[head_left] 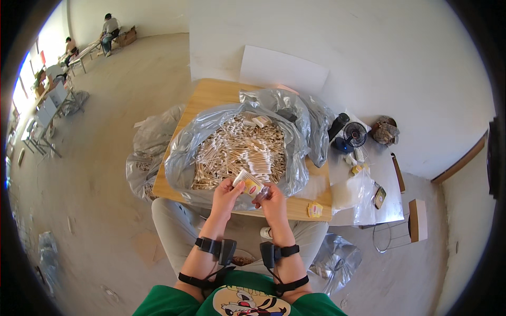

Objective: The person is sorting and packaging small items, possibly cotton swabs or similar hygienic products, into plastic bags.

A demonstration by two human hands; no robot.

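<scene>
Left hand (226,194) and right hand (273,200) pinch the packet (250,184) over the near rim of the swab bag (183,147) on the desk (210,90); the packet's long axis slants, white tips (241,175) far-left, clear end (261,195) near-right.

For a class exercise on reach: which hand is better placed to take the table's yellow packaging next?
Probably the right hand: though both hold the cotton-swab packet, it's nearer the yellow packaging than the left hand.
</scene>
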